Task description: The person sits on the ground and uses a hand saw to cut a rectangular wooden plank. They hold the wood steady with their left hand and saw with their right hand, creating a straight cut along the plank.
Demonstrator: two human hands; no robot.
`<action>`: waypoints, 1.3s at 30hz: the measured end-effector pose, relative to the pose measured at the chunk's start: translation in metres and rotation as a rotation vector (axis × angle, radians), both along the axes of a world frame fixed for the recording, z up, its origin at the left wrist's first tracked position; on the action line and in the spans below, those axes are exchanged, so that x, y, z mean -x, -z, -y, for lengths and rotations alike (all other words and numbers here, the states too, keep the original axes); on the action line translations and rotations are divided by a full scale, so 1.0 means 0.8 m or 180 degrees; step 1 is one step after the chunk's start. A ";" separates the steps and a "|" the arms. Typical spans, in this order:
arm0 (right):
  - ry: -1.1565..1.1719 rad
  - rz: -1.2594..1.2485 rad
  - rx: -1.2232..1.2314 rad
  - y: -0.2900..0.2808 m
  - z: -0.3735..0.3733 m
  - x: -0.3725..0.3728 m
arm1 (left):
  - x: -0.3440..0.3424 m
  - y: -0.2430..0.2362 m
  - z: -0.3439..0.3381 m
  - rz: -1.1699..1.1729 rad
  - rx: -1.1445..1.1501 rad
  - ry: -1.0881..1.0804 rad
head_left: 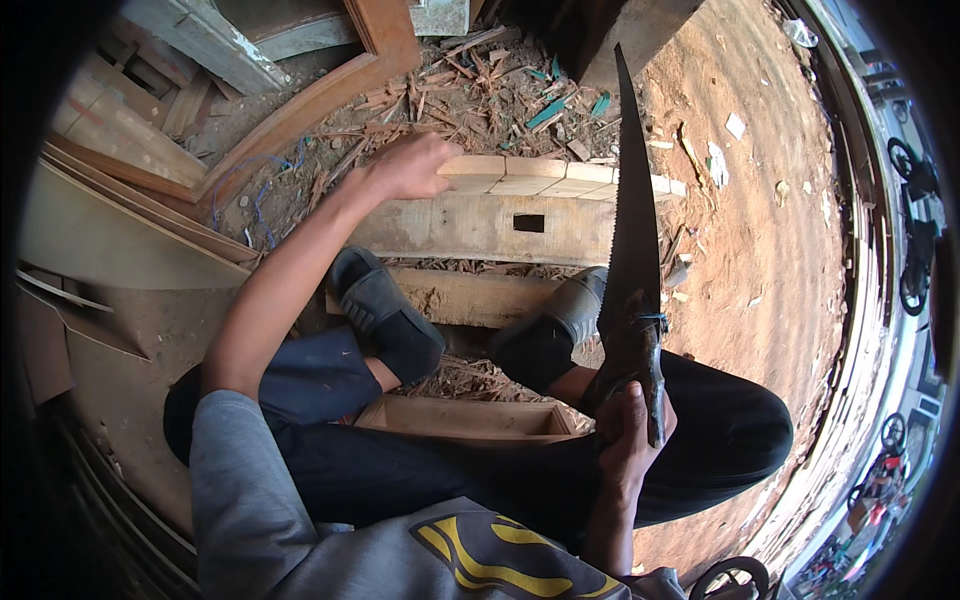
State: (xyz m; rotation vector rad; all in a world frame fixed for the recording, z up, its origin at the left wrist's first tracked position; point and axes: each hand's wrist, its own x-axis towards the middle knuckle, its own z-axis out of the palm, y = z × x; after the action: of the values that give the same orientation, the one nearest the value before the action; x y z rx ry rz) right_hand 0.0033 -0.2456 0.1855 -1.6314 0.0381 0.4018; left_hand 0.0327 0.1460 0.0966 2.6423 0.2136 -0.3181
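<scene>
My right hand (pixel 630 428) is closed round the handle of a handsaw (pixel 632 220). The saw's dark blade points up and away from me, its toothed edge on the left. At the far left end of a row of pale wood pieces (pixel 530 177), my left hand (pixel 415 168) has its fingers curled over the end piece. These pieces lie side by side along the far edge of a wide board (pixel 440 225) that has a rectangular hole. The saw blade passes in front of the row's right part; whether it touches the wood I cannot tell.
Both my shoes rest by a wooden beam (pixel 470 297) in front of the board. A wooden box frame (pixel 465 415) lies between my legs. Wood scraps (pixel 500 95) litter the ground beyond. Door frames (pixel 300 110) and sheets (pixel 120 235) lean at left. A post (pixel 640 40) stands at the far side.
</scene>
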 end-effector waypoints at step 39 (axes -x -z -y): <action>-0.0775 0.0210 0.0441 0.080 -0.072 0.066 | 0.058 0.081 0.072 0.1002 -0.0588 -0.0369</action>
State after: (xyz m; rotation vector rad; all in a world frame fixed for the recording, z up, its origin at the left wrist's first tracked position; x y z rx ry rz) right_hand -0.0491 -0.1877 0.1217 -1.7919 -0.1877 0.5406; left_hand -0.0139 0.0883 0.0317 2.7996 0.3024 0.1639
